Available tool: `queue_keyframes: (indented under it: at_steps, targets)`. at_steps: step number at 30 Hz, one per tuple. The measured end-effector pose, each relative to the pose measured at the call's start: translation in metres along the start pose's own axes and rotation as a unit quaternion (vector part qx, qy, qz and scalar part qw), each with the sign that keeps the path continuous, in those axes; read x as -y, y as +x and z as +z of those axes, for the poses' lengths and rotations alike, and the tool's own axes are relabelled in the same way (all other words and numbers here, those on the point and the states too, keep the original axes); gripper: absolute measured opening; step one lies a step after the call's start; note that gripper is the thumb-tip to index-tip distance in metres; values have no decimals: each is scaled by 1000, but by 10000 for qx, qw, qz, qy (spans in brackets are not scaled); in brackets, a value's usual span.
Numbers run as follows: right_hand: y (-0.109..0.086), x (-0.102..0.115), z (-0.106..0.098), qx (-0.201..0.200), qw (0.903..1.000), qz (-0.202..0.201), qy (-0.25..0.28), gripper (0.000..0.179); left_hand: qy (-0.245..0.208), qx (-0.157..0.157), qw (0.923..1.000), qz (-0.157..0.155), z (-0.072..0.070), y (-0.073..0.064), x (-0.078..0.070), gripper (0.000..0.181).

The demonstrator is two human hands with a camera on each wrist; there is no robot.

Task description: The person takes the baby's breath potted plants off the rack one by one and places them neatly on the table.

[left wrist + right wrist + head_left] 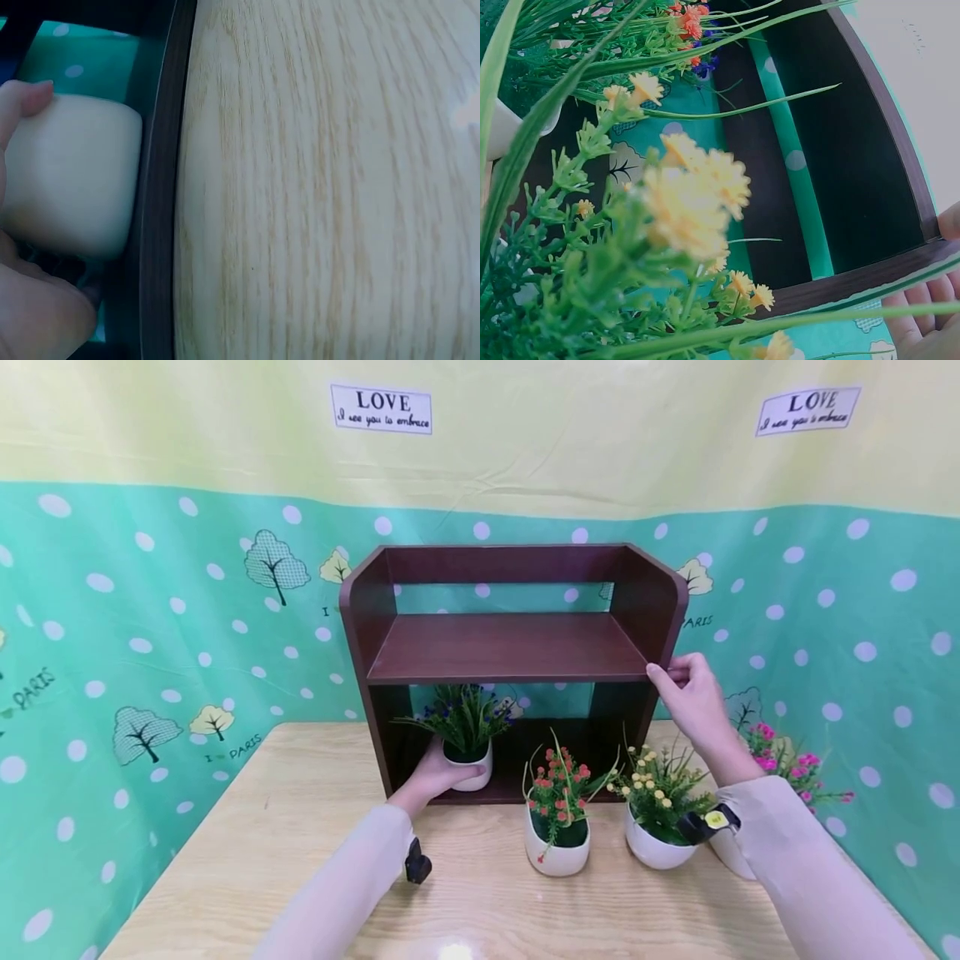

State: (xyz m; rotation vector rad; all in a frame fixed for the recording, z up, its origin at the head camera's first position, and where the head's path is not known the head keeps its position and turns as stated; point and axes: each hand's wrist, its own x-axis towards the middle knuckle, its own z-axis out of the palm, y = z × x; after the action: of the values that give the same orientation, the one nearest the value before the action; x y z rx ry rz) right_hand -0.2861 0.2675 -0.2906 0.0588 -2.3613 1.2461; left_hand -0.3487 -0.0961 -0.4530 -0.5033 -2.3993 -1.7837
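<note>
A dark brown two-tier wooden shelf (pixel 510 647) stands on the table. Inside its lower compartment, at the left, is a potted plant with dark blue-purple flowers (pixel 467 718). My left hand (pixel 435 770) holds its white pot (pixel 75 172), with thumb and fingers on opposite sides of it. In the left wrist view the pot is just behind the shelf's bottom front edge (pixel 159 225). My right hand (pixel 697 697) grips the shelf's right side panel at the level of the middle board, thumb on the front edge and fingers around the outer side.
In front of the shelf stand a red-flowered potted plant (pixel 557 843) and a yellow-flowered one (pixel 658 847). A pink-flowered pot (pixel 798 768) is partly hidden behind my right forearm. A patterned green and yellow curtain (pixel 187 568) hangs behind the wooden table (pixel 247 827).
</note>
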Motion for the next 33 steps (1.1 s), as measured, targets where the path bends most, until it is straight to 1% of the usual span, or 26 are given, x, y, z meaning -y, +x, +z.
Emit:
queue_keyframes:
  at_steps: [4, 11, 13, 18, 21, 25, 26, 33]
  targets:
    - [1, 0, 0, -11, 10000, -4, 40, 58, 44, -84, 9999, -35, 0, 1, 2, 89]
    - [1, 2, 0, 14, 10000, 5, 85, 59, 94, -151, 9998, 14, 0, 1, -1, 85]
    - [0, 2, 0, 20, 10000, 18, 87, 59, 112, -193, 9997, -49, 1, 1, -2, 89]
    - [0, 1, -1, 25, 10000, 20, 46, 59, 218, -341, 9987, -324, 3, 0, -1, 100]
    - [0, 1, -1, 26, 10000, 26, 29, 59, 350, -372, 9983, -272, 4, 1, 1, 100]
    - [0, 1, -1, 26, 10000, 13, 48, 60, 577, -329, 9977, -149, 4, 1, 0, 96]
    - [1, 2, -1, 28, 10000, 7, 60, 60, 619, -319, 9974, -162, 3, 1, 0, 95]
    - [0, 1, -1, 42, 10000, 13, 86, 59, 218, -128, 9997, -78, 2, -1, -1, 81]
